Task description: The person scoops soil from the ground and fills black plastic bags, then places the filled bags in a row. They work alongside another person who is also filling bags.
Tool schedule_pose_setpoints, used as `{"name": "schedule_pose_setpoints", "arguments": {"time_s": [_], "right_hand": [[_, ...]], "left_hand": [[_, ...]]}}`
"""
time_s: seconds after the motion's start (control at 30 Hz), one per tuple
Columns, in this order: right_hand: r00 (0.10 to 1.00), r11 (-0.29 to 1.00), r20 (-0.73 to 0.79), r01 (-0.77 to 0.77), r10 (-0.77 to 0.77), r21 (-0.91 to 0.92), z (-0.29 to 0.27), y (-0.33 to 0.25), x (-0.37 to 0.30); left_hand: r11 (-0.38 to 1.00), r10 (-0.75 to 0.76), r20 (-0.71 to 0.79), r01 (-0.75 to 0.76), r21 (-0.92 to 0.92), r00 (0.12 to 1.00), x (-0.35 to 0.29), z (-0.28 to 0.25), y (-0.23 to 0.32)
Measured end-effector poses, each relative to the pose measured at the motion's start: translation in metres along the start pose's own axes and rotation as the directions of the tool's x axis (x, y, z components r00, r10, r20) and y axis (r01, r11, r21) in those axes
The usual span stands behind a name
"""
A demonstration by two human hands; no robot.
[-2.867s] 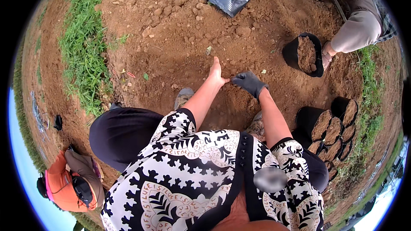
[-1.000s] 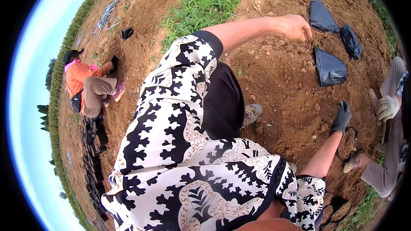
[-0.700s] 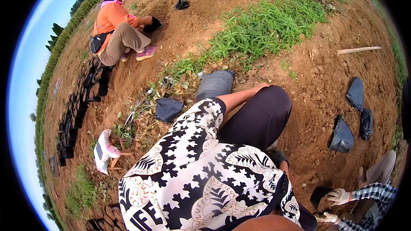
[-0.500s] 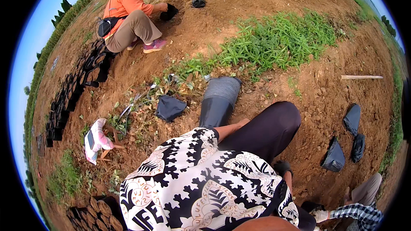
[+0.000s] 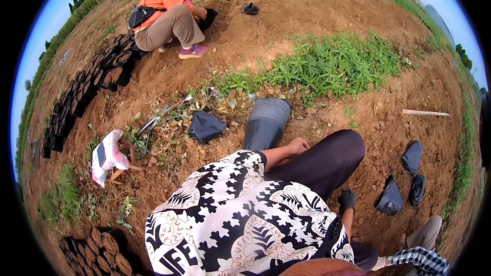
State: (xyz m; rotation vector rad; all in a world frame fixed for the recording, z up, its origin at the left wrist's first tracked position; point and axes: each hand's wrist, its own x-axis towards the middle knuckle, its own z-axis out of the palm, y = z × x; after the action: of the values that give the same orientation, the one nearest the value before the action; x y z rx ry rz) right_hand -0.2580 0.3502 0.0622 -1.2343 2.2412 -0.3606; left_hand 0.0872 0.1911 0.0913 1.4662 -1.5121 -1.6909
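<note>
Two hands: bare left hand [image 5: 298, 146] at frame centre, fingers curled on the grey planting bag [image 5: 266, 125], apparently gripping it
Right hand: gloved right hand [image 5: 348, 199] lower right, resting on soil, grip unclear
Change: view has swung left since moments ago; left hand now reaches the bag
Around: black bag [image 5: 206, 125] left; crouching person in orange [image 5: 166, 5] upper left; filled pots [image 5: 76, 97]

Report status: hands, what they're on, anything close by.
Left hand bare, resting against grey plastic bag stack. Right hand in dark glove, down on soil. Flat black bag beside stack.
</note>
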Motion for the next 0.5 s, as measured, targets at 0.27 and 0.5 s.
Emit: {"name": "schedule_pose_setpoints", "arguments": {"time_s": [0.27, 0.5], "right_hand": [[0.978, 0.423, -0.102, 0.015, 0.184, 0.906, -0.045, -0.07, -0.018], [0.826, 0.24, -0.383, 0.504, -0.413, 0.829, -0.18, -0.247, -0.055]], "left_hand": [[0.807, 0.154, 0.0, -0.126, -0.577, 0.988, -0.021, -0.044, 0.158], [0.712, 0.579, 0.039, -0.482, -0.51, 0.814, -0.072, -0.034, 0.281]]}}
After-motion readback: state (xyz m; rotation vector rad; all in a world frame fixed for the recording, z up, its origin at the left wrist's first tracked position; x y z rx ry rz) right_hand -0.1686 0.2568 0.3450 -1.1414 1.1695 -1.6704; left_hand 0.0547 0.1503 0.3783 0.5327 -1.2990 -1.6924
